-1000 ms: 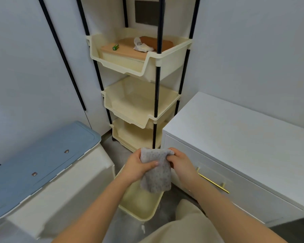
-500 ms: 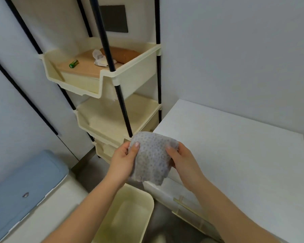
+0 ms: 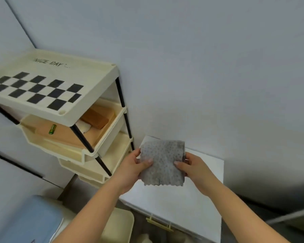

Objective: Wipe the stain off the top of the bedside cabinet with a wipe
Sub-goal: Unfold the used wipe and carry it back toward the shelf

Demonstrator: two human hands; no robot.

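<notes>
Grey and dotted, the wipe (image 3: pixel 162 163) is hanging in the air in the head view, the only view there is. The left hand (image 3: pixel 132 170) is pinching its left edge, with the thumb lying on the front and the other fingers going behind. The right hand (image 3: pixel 195 170) is pinching the right edge the same way. Both hands are curling round the cloth and stretching it flat like a little sheet. I think the person is spreading it out so that a wide, smooth side is getting ready, because a flat wipe is rubbing more at once than a scrunched one.

The wipe is floating above the back left part of the bedside cabinet (image 3: pixel 191 199) and, as far as I can tell, not touching it. The white top is lying right under the hands, so the wipe is waiting close to where it is needed. I am not seeing any stain; part of the top is hiding behind the wipe and the hands, so it may be there. A gold handle (image 3: pixel 159 223) is showing on the drawer front below.

Just beside the cabinet, on the left, a cream shelf rack (image 3: pixel 102 79) is standing against the wall. A small green thing (image 3: pixel 52 129) is lying on a brown board (image 3: pixel 63 135) inside it. A blue lid (image 3: pixel 32 221) is peeking in at the bottom left.

I think the wiping is not yet beginning.
</notes>
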